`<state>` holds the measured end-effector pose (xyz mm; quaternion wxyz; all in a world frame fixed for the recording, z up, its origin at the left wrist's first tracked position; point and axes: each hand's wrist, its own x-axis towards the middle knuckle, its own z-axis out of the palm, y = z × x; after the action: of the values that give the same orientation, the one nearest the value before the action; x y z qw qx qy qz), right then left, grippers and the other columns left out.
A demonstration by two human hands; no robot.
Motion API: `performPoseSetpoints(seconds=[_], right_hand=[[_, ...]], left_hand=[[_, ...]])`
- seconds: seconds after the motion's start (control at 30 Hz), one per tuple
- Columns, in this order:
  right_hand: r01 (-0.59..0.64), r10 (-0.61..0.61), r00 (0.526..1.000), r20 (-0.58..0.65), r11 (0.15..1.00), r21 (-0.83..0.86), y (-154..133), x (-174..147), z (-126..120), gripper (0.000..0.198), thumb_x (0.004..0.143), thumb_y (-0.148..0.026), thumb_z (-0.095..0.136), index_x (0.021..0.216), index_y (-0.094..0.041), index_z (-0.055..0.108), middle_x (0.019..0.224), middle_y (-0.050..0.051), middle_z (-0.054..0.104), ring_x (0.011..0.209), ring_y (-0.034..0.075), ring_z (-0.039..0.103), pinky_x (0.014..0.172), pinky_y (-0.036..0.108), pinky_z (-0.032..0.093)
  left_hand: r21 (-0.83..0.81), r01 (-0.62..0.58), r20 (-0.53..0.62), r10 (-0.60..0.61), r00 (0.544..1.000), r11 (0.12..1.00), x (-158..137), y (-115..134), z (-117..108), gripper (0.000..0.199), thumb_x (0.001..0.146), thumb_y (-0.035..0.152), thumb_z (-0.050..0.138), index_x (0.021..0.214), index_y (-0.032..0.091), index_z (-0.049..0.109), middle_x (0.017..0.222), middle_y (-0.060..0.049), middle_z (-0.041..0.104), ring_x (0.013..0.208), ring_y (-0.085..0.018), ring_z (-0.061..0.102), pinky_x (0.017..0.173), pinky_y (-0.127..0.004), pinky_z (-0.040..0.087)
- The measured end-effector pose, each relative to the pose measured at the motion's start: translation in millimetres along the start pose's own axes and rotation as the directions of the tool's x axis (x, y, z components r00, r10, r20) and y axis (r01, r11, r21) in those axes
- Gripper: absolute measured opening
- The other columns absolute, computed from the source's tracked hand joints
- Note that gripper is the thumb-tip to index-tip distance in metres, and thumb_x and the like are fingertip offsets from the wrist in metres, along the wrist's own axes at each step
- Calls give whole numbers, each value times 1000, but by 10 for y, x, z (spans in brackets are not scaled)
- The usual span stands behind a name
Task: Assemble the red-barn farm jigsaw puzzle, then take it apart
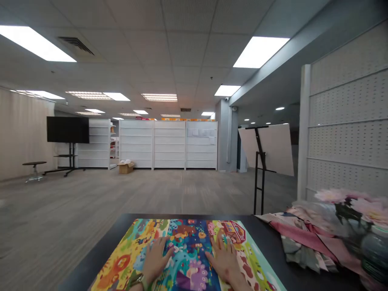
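Note:
A large colourful sheet printed with cartoon animals [188, 254] lies flat on a dark table [103, 242]. It shows a lion on the left, a blue middle panel and a red barn at the upper right. On its left half rests my left hand [156, 256], palm down with fingers spread, a watch [140, 279] on the wrist. My right hand [224, 256] lies flat on the right half, fingers apart. Neither hand grips anything. Whether the sheet is a mat, a board or a puzzle I cannot tell.
At the table's right stand folded pink and grey fabric [309, 238], pale pink flowers [370, 208] and a clear bottle-like container [376, 250]. Beyond are an easel with a white board [275, 147], a pegboard panel [348, 113], white shelving [169, 145], a screen on a stand [68, 129] and a cardboard box [125, 167].

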<state>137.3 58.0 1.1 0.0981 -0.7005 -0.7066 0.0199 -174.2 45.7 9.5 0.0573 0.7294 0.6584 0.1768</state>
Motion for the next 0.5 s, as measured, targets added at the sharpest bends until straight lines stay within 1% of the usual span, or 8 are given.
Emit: performPoseSetpoints(seconds=[0.07, 0.13, 0.17, 0.3, 0.43, 0.5], right_hand=[[1, -1, 1000, -28, 1000, 2, 25, -146, 12, 85, 86, -85, 28, 153, -35, 39, 166, 7, 30, 151, 47, 21, 120, 59, 17], [9, -9, 998, -59, 1000, 0, 29, -272, 13, 82, 87, -83, 27, 153, -35, 40, 164, 7, 34, 150, 47, 24, 120, 59, 18], [13, -13, 997, -72, 1000, -4, 26, -322, 6, 80, 89, -81, 27, 153, -34, 41, 163, 7, 36, 149, 47, 26, 119, 59, 18], [15, -16, 997, -70, 1000, -8, 35, -396, -47, 74, 91, -74, 31, 152, -33, 44, 162, 8, 39, 148, 46, 29, 118, 60, 20], [11, -11, 998, -65, 1000, -1, 79, -317, -61, 72, 94, -73, 23, 150, -35, 47, 160, 7, 42, 148, 43, 31, 118, 59, 21], [7, -7, 998, -66, 1000, -4, 78, -261, -42, 75, 93, -75, 22, 151, -34, 45, 161, 8, 41, 149, 44, 29, 118, 61, 20]], left_hand=[[-15, -60, -26, 60, 998, 998, -180, 53, -38, 44, 96, 57, 38, 126, 37, 63, 141, -2, 61, 134, -28, 51, 117, -56, 27], [-22, -99, -52, 97, 994, 995, -318, 101, -41, 36, 94, 56, 45, 114, 38, 68, 134, -1, 64, 129, -30, 55, 114, -57, 29], [-24, -111, -63, 109, 992, 994, -363, 117, -35, 34, 92, 56, 47, 111, 37, 69, 132, -2, 65, 127, -31, 55, 113, -58, 30], [-20, -135, -79, 133, 988, 991, -401, 125, -3, 31, 88, 55, 53, 107, 37, 70, 126, -3, 67, 123, -34, 56, 109, -60, 30], [-17, -136, -75, 134, 988, 991, -352, 122, 9, 29, 88, 53, 53, 106, 38, 70, 125, -2, 67, 122, -35, 57, 107, -61, 31], [-17, -134, -69, 133, 989, 991, -335, 145, 6, 30, 88, 54, 52, 105, 37, 70, 125, -3, 66, 121, -34, 57, 106, -61, 32]])
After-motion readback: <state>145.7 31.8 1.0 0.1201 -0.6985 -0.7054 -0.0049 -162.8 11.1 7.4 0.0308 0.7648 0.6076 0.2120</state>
